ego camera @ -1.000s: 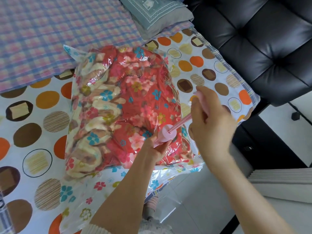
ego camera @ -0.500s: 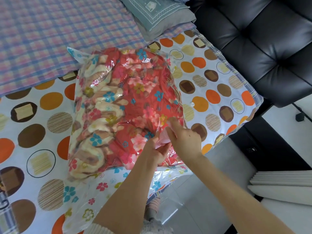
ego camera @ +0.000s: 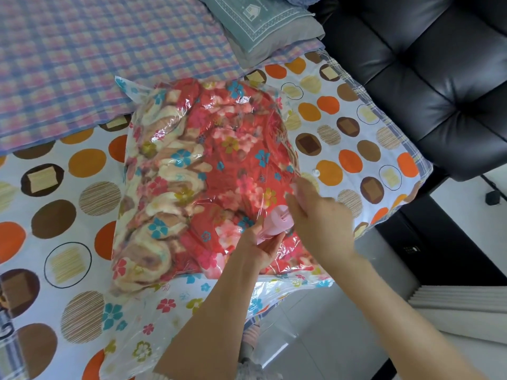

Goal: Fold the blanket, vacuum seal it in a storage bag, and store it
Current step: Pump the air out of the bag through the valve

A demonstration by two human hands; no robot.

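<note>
A red floral blanket [ego camera: 208,174] lies folded inside a clear storage bag [ego camera: 153,311] printed with small flowers, flat on the bed. A pink hand pump [ego camera: 277,220] stands on the bag near its right front part. My left hand [ego camera: 260,245] grips the pump's body from below. Just right of the pump is my right hand [ego camera: 321,223], which grips the pump's pink handle [ego camera: 297,187]. That handle is blurred and only partly visible. The bag's valve is hidden under the pump.
The bag rests on a bed sheet [ego camera: 68,215] with brown and orange dots. A checked quilt [ego camera: 109,50] and a grey pillow [ego camera: 269,23] lie behind it. A small white cap [ego camera: 315,172] sits on the sheet. A black leather chair [ego camera: 425,78] stands at the right, tiled floor [ego camera: 315,338] below.
My right hand pushed the pump handle down from its pulled-out position, and now it is lifted a little off the pump. My left hand stayed on the pump body.
</note>
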